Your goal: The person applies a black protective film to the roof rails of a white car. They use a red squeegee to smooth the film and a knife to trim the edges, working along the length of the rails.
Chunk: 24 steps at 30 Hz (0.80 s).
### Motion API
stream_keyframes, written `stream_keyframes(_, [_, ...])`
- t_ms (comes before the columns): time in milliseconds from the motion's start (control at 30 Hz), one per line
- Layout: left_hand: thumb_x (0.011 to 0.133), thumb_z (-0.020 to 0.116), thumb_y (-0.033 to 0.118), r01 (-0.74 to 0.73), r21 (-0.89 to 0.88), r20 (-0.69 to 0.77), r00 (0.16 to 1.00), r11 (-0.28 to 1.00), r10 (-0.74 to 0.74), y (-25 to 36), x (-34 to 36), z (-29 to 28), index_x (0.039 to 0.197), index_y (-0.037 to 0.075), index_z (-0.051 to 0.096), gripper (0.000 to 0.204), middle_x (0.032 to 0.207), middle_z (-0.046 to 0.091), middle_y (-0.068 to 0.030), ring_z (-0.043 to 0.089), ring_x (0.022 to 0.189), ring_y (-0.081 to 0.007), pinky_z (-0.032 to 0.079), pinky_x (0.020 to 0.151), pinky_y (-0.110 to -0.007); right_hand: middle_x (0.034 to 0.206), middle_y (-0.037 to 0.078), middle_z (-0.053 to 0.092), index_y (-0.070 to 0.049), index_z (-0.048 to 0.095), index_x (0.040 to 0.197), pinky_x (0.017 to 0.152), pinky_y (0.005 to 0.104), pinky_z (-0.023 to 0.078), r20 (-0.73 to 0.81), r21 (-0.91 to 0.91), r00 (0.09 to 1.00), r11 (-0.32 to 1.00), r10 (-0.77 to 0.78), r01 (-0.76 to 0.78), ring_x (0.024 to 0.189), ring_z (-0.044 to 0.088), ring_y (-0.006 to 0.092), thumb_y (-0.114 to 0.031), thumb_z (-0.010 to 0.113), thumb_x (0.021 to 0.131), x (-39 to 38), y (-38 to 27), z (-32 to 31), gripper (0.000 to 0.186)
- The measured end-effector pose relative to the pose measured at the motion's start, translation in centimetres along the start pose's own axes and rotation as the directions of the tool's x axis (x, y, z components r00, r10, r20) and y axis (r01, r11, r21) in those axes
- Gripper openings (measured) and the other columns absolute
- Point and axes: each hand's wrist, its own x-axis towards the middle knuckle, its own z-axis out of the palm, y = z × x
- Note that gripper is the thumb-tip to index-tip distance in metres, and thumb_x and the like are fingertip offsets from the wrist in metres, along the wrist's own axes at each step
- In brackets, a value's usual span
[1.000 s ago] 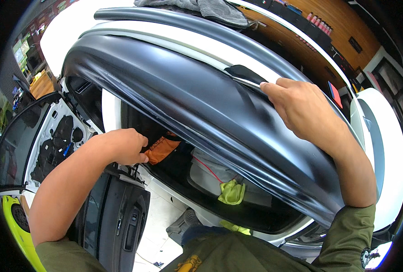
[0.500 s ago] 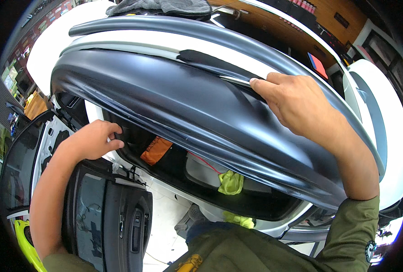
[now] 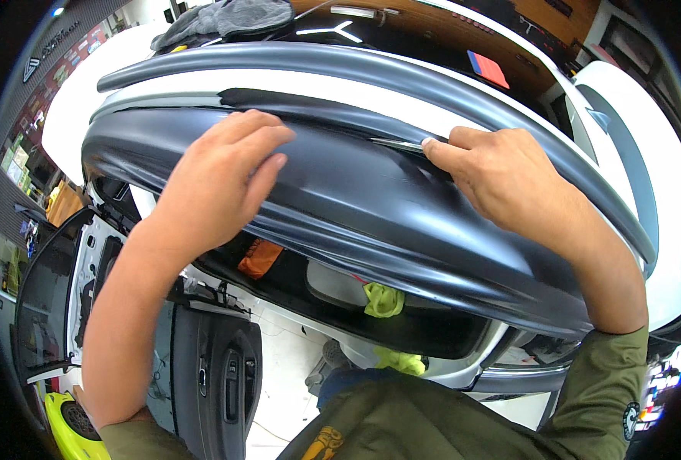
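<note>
My right hand (image 3: 501,165) is closed on a slim silver cutter knife (image 3: 400,144). Its tip lies against a dark satin film (image 3: 317,176) spread over the car's side, along the lower edge of the roof strip. Above the left part of the film hovers my left hand (image 3: 229,172), thumb apart from the fingers and nothing visible in it. A black cut edge of film (image 3: 279,102) lies along the white roof rail (image 3: 340,90) to the left of the knife. Higher up, another dark film strip (image 3: 302,57) runs over the roof.
A grey cloth (image 3: 233,23) and a red-and-blue squeegee (image 3: 488,69) rest on the roof. Below the film is the door opening, with an orange pouch (image 3: 260,258) and a yellow-green cloth (image 3: 384,300). An opened car door (image 3: 222,368) stands at lower left.
My left hand has risen from the door opening to over the film, moving up and right. The right hand keeps the knife at nearly the same spot, while the view has shifted slightly.
</note>
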Motion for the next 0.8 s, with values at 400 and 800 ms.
stream_keyframes(400, [0.091, 0.057, 0.003, 0.052, -0.012, 0.035, 0.998, 0.999, -0.051, 5.8, 4.0, 5.3, 0.113, -0.002, 0.065, 0.023, 0.114, 0.064, -0.0194, 0.061, 0.108, -0.0363, 0.048, 0.095, -0.041, 0.083, 0.015, 0.063, -0.003, 0.062, 0.105, 0.062, 0.0423, 0.053, 0.058, -0.028, 0.996, 0.997, 0.068, -0.067, 0.072, 0.067, 0.0325, -0.01, 0.056, 0.086, -10.7, 3.4, -1.0, 0.021])
stream_keyframes(800, [0.094, 0.058, 0.006, 0.118, 0.04, 0.077, 0.99, 0.992, -0.121, 11.0, 5.8, 6.3, 0.113, -0.003, 0.065, 0.023, 0.114, 0.066, -0.0195, 0.064, 0.104, -0.0373, 0.049, 0.092, -0.038, 0.086, 0.013, 0.064, -0.004, 0.062, 0.108, 0.061, 0.0392, 0.055, 0.041, -0.097, 0.995, 0.991, 0.092, -0.088, 0.071, 0.068, 0.0292, -0.009, 0.059, 0.083, -21.3, 6.9, -1.4, 0.025])
